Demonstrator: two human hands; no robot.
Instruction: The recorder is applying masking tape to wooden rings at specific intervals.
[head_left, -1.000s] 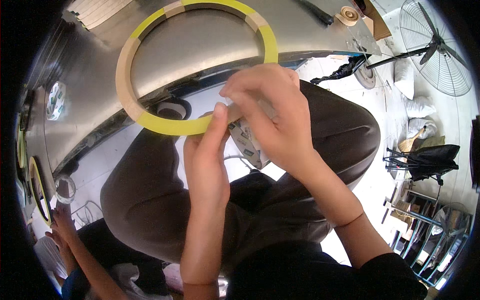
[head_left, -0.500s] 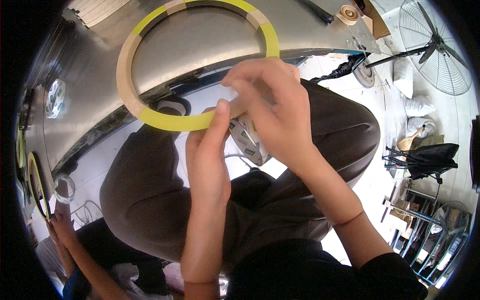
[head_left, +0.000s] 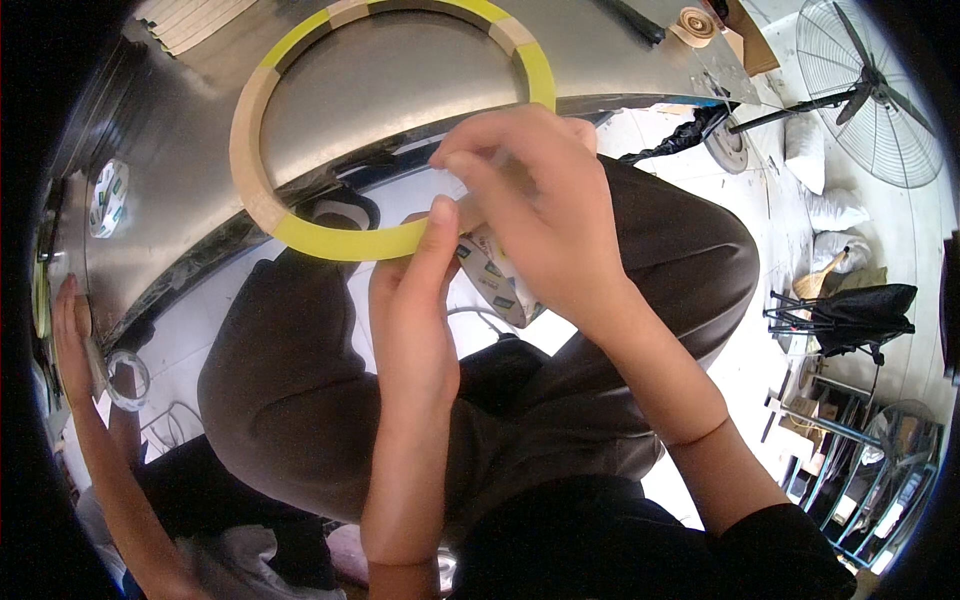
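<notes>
A ring [head_left: 252,150] banded in yellow and tan reaches from the metal table over my lap. My left hand [head_left: 420,290] grips its near rim, thumb on top and fingers underneath. Just right of that thumb, my right hand [head_left: 550,190] is curled over the ring, fingertips drawn together in a pinch. What the pinch holds, if anything, is too small and blurred to make out. A tape roll [head_left: 497,285] with a printed core hangs under the ring between my hands, partly covered by my right hand.
Another tape roll [head_left: 110,198] lies on the metal table [head_left: 180,130] at left. A co-worker's arm [head_left: 115,470] reaches up at the lower left, near a clear tape roll [head_left: 128,380]. Curved strips [head_left: 205,20] lie at the back; a standing fan [head_left: 870,80] is at right.
My right fingertips have shifted slightly left and closer together. The ring and my left hand have barely moved. At left, the co-worker's hand has moved up toward the table edge.
</notes>
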